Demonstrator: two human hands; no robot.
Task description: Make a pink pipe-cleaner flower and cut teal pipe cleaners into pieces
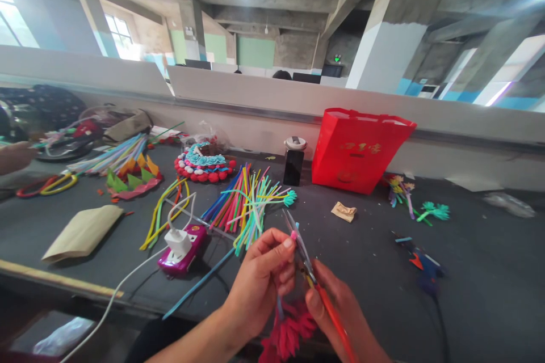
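My left hand point(268, 272) pinches a small pink piece point(293, 235), apparently pipe cleaner, between thumb and forefinger. In my right hand point(334, 300) are scissors point(304, 255) with orange handles, their blades pointing up and away beside the pink piece. Whether the blades touch it, I cannot tell. Below and between my hands hangs a deep pink flower point(287, 332) with strip-like petals on a pale stem; what supports it is partly hidden. A bundle of coloured pipe cleaners point(251, 204) lies just beyond my left hand, a mint-green flower head point(290, 198) at its right end.
A purple power socket point(183, 252) with a white plug and cable is left. A red bag point(360, 150) and a dark phone point(293, 167) stand behind. A glue gun point(419, 261) lies right, near finished flowers point(434, 211). Another person's hand point(17, 157) shows far left.
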